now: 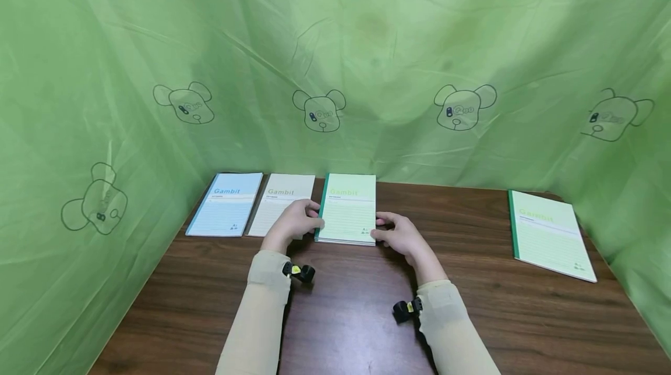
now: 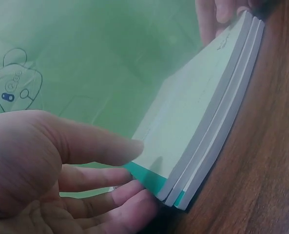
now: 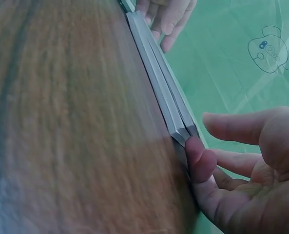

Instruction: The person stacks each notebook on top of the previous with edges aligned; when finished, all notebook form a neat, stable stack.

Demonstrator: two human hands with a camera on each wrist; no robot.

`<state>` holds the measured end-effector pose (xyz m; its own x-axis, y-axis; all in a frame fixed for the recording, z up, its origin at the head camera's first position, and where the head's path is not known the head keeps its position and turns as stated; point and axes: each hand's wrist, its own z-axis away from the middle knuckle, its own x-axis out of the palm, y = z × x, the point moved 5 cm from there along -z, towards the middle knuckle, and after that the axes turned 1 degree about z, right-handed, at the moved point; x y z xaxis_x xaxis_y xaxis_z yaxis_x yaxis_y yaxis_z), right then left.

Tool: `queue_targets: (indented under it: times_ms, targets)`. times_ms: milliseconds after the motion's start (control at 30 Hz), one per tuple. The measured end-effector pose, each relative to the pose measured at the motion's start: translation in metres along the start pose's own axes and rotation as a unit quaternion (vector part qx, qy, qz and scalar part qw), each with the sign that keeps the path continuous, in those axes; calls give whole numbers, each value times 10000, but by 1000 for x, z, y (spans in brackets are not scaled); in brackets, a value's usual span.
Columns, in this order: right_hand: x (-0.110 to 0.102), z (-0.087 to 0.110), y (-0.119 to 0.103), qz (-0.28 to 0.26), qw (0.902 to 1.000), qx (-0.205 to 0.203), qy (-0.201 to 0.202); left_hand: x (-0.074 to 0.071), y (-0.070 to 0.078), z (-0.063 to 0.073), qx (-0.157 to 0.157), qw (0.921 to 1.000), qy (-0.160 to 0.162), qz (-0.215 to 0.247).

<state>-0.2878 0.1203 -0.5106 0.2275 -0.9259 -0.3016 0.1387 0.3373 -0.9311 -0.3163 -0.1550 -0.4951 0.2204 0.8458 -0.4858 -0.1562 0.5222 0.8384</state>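
Observation:
A small stack of green notebooks (image 1: 347, 206) with dark green spines lies at the back middle of the table, between the two hands. At its spine side is the left hand (image 1: 295, 220), thumb over the cover's edge and fingers low by the spine, as the left wrist view shows. On the opposite side the right hand (image 1: 401, 238) holds the lower right corner, its curled fingertips (image 3: 202, 163) against the page edges and its thumb close to the cover's edge. The stacked page edges (image 2: 222, 107) sit slightly apart.
Left of the stack lie a grey notebook (image 1: 272, 194), partly behind the left hand, and a blue notebook (image 1: 225, 206). Another green notebook (image 1: 550, 235) lies at the far right. A green curtain (image 1: 367, 43) encloses the brown wooden table (image 1: 346, 317) at the back and sides.

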Motion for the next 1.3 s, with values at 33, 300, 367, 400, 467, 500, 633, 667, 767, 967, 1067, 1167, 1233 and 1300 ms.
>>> queue_targets:
  times_ms: [33, 300, 367, 400, 467, 500, 633, 667, 767, 967, 1067, 1167, 1233, 1300]
  targets:
    - [-1, 1, -1, -1, 10000, 6, -10, 0, 0, 1, -15, 10000, 12, 13]
    - [-16, 7, -7, -72, 9998, -161, -36, 0, 15, 6, 166, 9937, 758, -803]
    - [-22, 9, -10, -111, 9997, -222, -2, 2, 21, 7, 277, 9908, 972, -902]
    - [-25, 9, -11, -120, 9996, -253, 10, 4, 25, 8, 347, 9903, 1038, -860]
    - [-31, 12, -14, -106, 9995, -286, 30, 7, 30, 9, 498, 9889, 1164, -783]
    - [-35, 13, -16, -101, 9995, -306, 30, 9, 34, 10, 575, 9883, 1218, -711]
    - [-50, 20, -22, 5, 9992, -409, 18, 20, 48, 13, 826, 9876, 1296, -333]
    - [-55, 22, -24, 36, 9990, -454, 18, 24, 53, 14, 869, 9876, 1286, -243]
    - [-70, 27, -29, 135, 9984, -557, 35, 35, 65, 15, 953, 9875, 1255, -49]
    - [-112, 45, -29, 489, 9956, -794, 93, 72, 89, 13, 998, 9869, 1115, 609]
    - [-142, 55, -19, 549, 9947, -844, 223, 102, 102, 7, 1177, 9850, 950, 826]
    - [-175, 67, -4, 545, 9941, -840, 412, 132, 115, -1, 1392, 9840, 886, 673]
    - [-197, 75, 6, 591, 9933, -832, 541, 150, 123, -6, 1480, 9843, 843, 455]
    - [-219, 82, 17, 650, 9926, -762, 681, 167, 131, -11, 1517, 9849, 791, 260]
